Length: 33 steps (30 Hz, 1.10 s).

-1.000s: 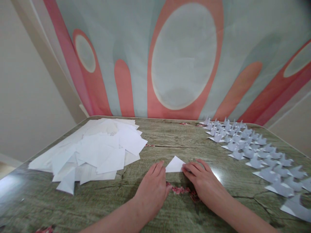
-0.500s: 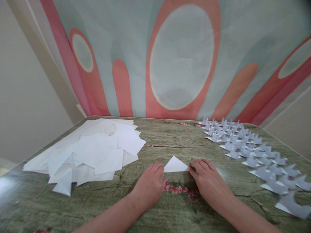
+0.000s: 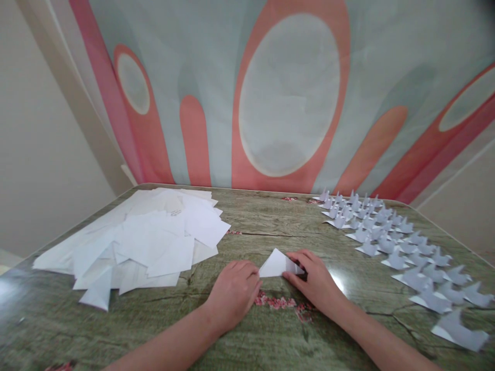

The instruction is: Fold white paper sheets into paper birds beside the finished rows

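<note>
A small folded sheet of white paper (image 3: 274,264), triangular in outline, lies on the table between my hands with its peak pointing away from me. My left hand (image 3: 234,292) is closed at its left corner, fingertips pressed together on the edge. On the other side, my right hand (image 3: 312,275) pinches the right part of the paper, thumb in front and fingers behind. That right end is lifted and bent, with shade beneath it. Part of the paper's right corner is hidden by the fingers.
A broad pile of loose white paper sheets (image 3: 154,237) covers the left of the table (image 3: 266,221). One folded paper piece (image 3: 97,293) lies at its front. Rows of several folded white paper birds (image 3: 413,278) stand along the right. A patterned curtain (image 3: 216,154) hangs behind.
My right hand has moved left and over the paper, from holding its right corner to pinching further in. The paper's right end is now raised and bent. My left hand stays at the left corner.
</note>
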Each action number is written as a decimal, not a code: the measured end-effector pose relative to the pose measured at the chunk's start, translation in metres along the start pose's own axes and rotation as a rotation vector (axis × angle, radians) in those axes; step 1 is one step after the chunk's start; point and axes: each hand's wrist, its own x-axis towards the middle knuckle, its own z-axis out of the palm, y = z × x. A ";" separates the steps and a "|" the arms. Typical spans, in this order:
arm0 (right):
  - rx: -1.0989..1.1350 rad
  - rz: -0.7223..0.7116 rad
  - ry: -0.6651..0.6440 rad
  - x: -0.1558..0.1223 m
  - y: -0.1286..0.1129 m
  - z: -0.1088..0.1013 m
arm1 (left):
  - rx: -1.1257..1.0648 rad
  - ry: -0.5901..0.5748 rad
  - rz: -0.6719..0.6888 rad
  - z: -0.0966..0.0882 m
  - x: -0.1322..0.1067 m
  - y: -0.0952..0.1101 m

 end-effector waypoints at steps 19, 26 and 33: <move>0.028 -0.292 0.057 -0.005 -0.009 0.001 | -0.416 -0.013 -0.108 0.009 -0.001 -0.009; 0.076 -0.362 0.096 -0.008 -0.017 -0.001 | -0.412 -0.027 -0.104 0.010 -0.002 -0.009; 0.202 -0.311 0.031 -0.013 -0.022 -0.001 | -0.425 -0.028 -0.111 0.008 -0.002 -0.008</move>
